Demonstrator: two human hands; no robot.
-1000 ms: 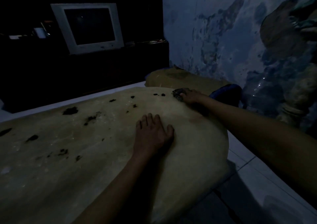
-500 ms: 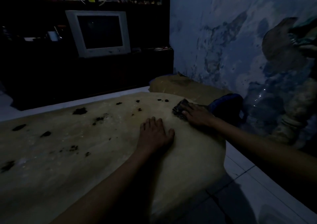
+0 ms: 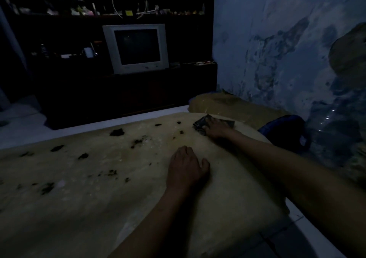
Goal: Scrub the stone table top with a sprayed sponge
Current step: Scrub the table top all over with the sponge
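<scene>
Dim stone table top [image 3: 99, 208], dark spots left beyond left hand [image 3: 186, 168]'s curled fingers; right hand [image 3: 215, 128] presses sponge [image 3: 200, 124], fingers flat.

no text, label or number can be read anywhere.
</scene>
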